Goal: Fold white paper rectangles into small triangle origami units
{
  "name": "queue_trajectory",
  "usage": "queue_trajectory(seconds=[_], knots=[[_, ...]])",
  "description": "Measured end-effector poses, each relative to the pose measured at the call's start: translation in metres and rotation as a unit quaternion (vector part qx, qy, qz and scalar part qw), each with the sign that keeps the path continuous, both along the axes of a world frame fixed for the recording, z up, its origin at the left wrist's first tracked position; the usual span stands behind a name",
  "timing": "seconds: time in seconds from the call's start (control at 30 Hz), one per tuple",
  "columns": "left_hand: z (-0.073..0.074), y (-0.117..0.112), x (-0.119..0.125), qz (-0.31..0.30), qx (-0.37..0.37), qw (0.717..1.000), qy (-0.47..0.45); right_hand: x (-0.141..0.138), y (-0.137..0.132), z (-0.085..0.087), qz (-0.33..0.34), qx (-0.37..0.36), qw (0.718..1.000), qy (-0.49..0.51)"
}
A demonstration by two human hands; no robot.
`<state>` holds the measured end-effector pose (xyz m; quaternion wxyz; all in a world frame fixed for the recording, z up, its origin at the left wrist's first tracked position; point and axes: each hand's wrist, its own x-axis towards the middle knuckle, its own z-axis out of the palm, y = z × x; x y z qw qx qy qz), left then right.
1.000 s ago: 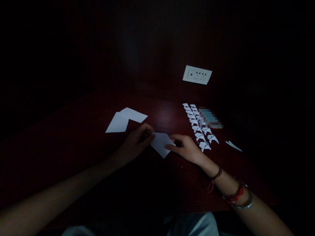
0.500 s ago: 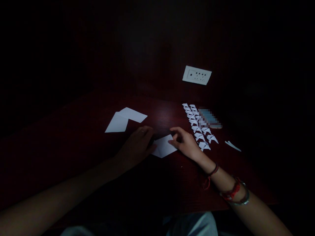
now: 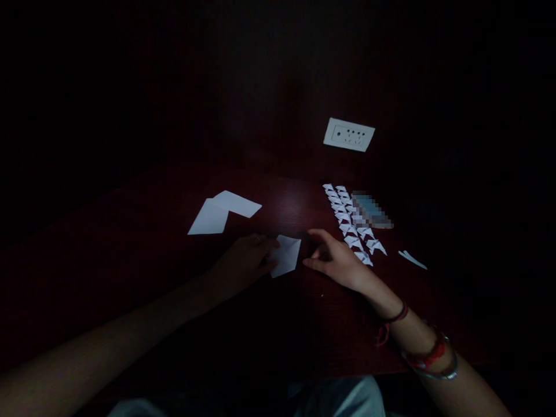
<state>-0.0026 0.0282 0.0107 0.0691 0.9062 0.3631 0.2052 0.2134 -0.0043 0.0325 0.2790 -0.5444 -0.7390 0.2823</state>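
In front of me a piece of white paper (image 3: 286, 256) with crease lines is held just over the dark red table (image 3: 278, 341). My left hand (image 3: 248, 258) is closed on the paper's left edge, thumb below and fingers above. To the right of the paper, a small gap away, is my right hand (image 3: 332, 259), its thumb and fingers curved apart with nothing between them. Beyond my left hand lie two overlapping white paper sheets (image 3: 208, 217).
Several small folded paper pieces (image 3: 347, 229) stand in rows at the right, beside a blurred-out flat device (image 3: 372, 209). Thin white strips (image 3: 412, 259) lie farther right. A socket panel (image 3: 349, 135) is on the back wall. The table's front edge is near my legs.
My right hand has let go of the paper and moved slightly right and down. The paper has turned and shifted a little left in my left hand.
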Motion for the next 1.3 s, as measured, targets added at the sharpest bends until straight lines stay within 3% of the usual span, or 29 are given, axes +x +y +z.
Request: queue_trajectory(seconds=[0.2, 0.33, 0.5, 0.87, 1.3], knots=[[-0.004, -0.004, 0.01, 0.066, 0.021, 0.998, -0.009, -0.012, 0.0, -0.008, -0.017, 0.054, 0.998, 0.024], [-0.01, -0.003, 0.015, 0.059, 0.002, 0.997, -0.039, -0.014, -0.001, -0.009, -0.01, 0.084, 0.996, 0.007], [-0.005, -0.007, 0.018, 0.056, -0.045, 0.994, -0.082, -0.013, -0.001, -0.009, -0.007, 0.109, 0.994, -0.007], [-0.003, -0.015, 0.022, 0.03, -0.051, 0.993, -0.098, -0.01, 0.011, -0.011, -0.092, 0.061, 0.993, 0.042], [0.0, -0.014, 0.024, 0.027, -0.016, 0.997, -0.064, -0.02, -0.001, -0.005, -0.049, 0.06, 0.996, 0.043]])
